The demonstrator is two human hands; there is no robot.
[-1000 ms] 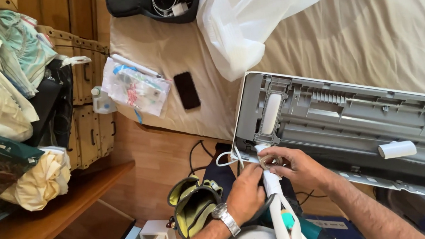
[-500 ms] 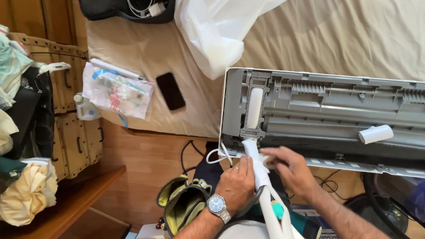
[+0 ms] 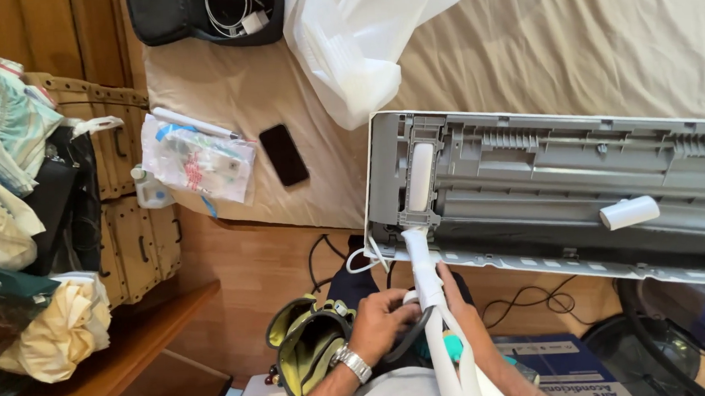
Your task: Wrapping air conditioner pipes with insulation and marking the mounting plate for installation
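A grey-white air conditioner unit [image 3: 545,188] lies back side up on the bed. A white wrapped hose bundle [image 3: 422,268] comes out of its left end toward me. My left hand [image 3: 381,321], with a metal wristwatch, is closed on the bundle's left side, over a dark curved band [image 3: 412,341]. My right hand [image 3: 460,301] grips the bundle from behind on the right. A small white roll [image 3: 629,212] rests on the unit.
A black phone [image 3: 283,154], a clear bag of papers [image 3: 196,159] and a white plastic bag [image 3: 360,45] lie on the beige sheet. An olive tool bag [image 3: 308,345] sits on the wooden floor. Piled clothes and bags stand at left; cables trail under the unit.
Both hands have slid down the hose bundle, away from the unit's edge toward me. The view has shifted slightly, so the unit sits further right and higher.
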